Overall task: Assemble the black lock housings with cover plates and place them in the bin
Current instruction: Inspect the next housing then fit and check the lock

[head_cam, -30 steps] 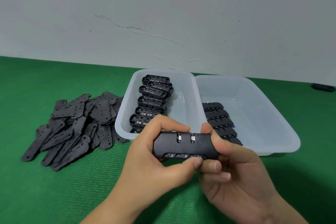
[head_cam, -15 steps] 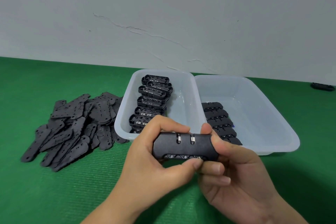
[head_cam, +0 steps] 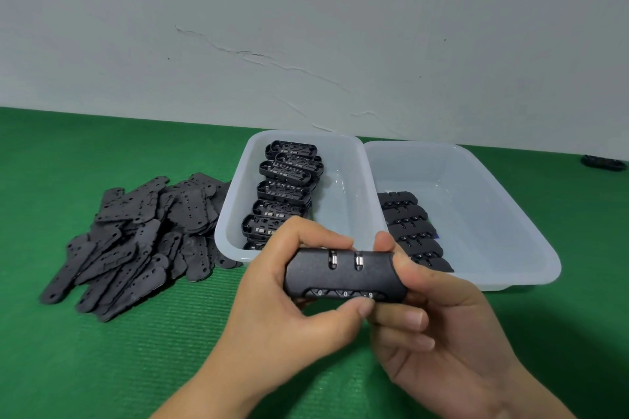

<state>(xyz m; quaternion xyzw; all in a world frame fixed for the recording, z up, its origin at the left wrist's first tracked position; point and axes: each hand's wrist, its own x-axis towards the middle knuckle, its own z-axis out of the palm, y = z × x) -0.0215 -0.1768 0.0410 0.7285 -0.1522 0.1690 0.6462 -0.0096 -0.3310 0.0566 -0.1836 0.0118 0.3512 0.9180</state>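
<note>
Both hands hold one black lock housing [head_cam: 343, 274] low in the middle of the view, its number dials facing me. My left hand [head_cam: 289, 309] grips its left end, thumb under the dial row. My right hand [head_cam: 432, 326] grips the right end from below. A heap of flat black cover plates [head_cam: 136, 241] lies on the green mat at left. The left bin [head_cam: 235, 211] holds a row of open housings [head_cam: 284, 194]. The right bin [head_cam: 510, 214] holds a row of closed locks [head_cam: 413, 231] along its left side.
The green mat [head_cam: 102, 367] covers the table up to a white wall behind the bins. A small black part [head_cam: 604, 161] lies at the far right edge near the wall.
</note>
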